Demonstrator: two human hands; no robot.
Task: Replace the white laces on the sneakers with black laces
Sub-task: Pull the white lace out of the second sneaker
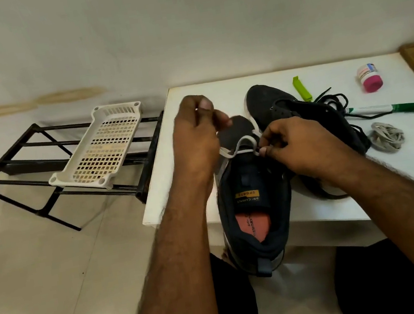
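A dark sneaker (256, 211) lies at the white table's near edge, heel toward me, its pink insole showing. A white lace (237, 149) loops across its lowest eyelets. My left hand (198, 142) is raised above the toe and pinches one end of that lace. My right hand (300, 146) pinches the lace at the right eyelet row. The second dark sneaker (291, 109) lies behind, with a black lace (339, 101) strewn beside it. A bundled white lace (387, 136) rests to the right.
On the white table (216, 89) lie a green clip (302, 89), a green marker (389, 108) and a small pink-capped bottle (370, 78). A black metal rack (39, 174) with a white slotted tray (102, 149) stands on the tiled floor at the left.
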